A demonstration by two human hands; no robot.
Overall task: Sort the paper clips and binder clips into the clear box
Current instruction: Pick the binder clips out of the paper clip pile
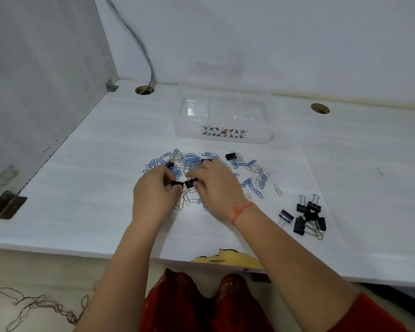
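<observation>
From my remote seat I saw both hands working over the heap of paper clips spread on the white table. The left hand had its fingertips pinched together on a small black binder clip, which stuck out just past them toward the right. The right hand was curled with its fingers closed on a second binder clip, the two clips nearly touching between the hands, just above the heap. More black clips lay in the heap beyond the knuckles. A separate cluster of binder clips sat well to the right. The clear box stood behind the heap, near the wall; I could not tell whether anything lay inside.
</observation>
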